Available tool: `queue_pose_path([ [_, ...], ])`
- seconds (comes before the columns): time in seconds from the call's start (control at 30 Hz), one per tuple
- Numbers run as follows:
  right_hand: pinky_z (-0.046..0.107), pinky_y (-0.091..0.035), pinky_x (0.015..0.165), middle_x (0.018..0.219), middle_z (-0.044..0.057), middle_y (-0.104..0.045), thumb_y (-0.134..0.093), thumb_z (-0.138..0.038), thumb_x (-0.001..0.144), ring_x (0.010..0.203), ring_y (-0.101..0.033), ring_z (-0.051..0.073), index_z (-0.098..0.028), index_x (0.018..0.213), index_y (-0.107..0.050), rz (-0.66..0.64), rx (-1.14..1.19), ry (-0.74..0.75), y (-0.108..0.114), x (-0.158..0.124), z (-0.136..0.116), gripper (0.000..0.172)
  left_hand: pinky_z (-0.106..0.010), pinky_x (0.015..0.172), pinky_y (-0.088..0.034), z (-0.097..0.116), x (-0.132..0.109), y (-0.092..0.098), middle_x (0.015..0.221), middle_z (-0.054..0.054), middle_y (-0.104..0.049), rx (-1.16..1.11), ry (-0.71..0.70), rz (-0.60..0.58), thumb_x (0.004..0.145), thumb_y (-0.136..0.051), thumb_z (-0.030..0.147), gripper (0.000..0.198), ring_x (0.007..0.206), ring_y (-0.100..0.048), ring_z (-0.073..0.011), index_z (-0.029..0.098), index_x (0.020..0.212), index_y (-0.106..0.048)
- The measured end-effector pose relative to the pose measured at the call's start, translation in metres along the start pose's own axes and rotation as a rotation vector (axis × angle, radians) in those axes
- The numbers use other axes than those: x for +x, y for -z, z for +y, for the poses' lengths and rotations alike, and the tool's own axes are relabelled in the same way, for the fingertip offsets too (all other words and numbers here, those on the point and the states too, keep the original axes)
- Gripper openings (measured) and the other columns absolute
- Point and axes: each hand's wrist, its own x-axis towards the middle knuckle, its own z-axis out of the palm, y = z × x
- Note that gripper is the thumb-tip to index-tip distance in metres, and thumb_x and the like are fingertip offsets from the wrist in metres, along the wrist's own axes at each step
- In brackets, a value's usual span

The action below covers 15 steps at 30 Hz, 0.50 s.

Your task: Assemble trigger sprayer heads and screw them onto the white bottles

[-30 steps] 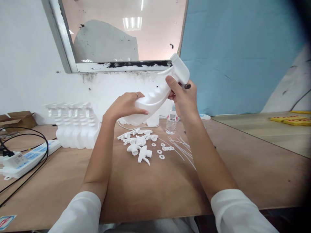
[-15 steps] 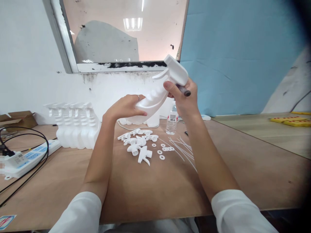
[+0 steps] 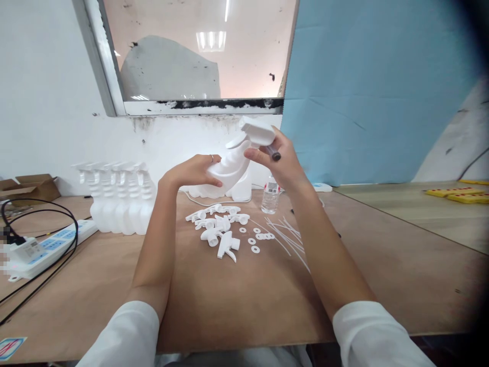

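Above the far middle of the table I hold a white spray bottle [image 3: 231,165], tilted, its trigger head [image 3: 256,131] pointing up and right. My left hand [image 3: 193,171] is wrapped round the bottle's body. My right hand [image 3: 280,160] grips the trigger head and neck, with a dark pen-like stick [image 3: 274,153] pinched between its fingers. Below them on the table lie loose white trigger heads [image 3: 218,229], small white ring washers [image 3: 256,238] and thin white dip tubes [image 3: 288,237].
A row of assembled white spray bottles [image 3: 116,196] stands at the left. A power strip [image 3: 46,247] with black cables lies at the far left, by a cardboard box [image 3: 28,186]. A small water bottle [image 3: 270,196] stands behind the parts. Yellow items [image 3: 454,193] lie far right.
Both hands have lowered the spray bottle toward the table and moved it slightly left. The trigger head now sits lower, below the window sill.
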Motion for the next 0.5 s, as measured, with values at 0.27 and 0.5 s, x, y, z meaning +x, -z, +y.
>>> queue_pose_path([
  [0.27,0.036,-0.053,0.079,0.084,-0.001,-0.064,-0.088,-0.035,0.059,0.086,-0.062,0.019,-0.024,0.085,-0.067,0.064,0.037,0.012,-0.001,0.003,0.007,0.035,-0.032,0.078,-0.044,-0.004,0.003,-0.003,0.106,-0.004,-0.066,-0.004,0.007,-0.054,0.073,-0.068,0.052,0.046,0.093,-0.06,-0.0252,0.022,0.107,-0.059],
  [0.5,0.045,-0.052,0.089,0.087,0.0,-0.067,-0.083,-0.04,0.062,0.092,-0.065,0.024,-0.028,0.084,-0.069,-0.034,0.258,0.005,0.003,-0.001,-0.002,0.028,-0.031,0.088,-0.05,-0.014,0.001,-0.002,0.128,-0.007,-0.064,-0.4,-0.094,-0.351,0.07,-0.074,0.055,0.063,0.111,-0.061,-0.0269,0.023,0.122,-0.059],
])
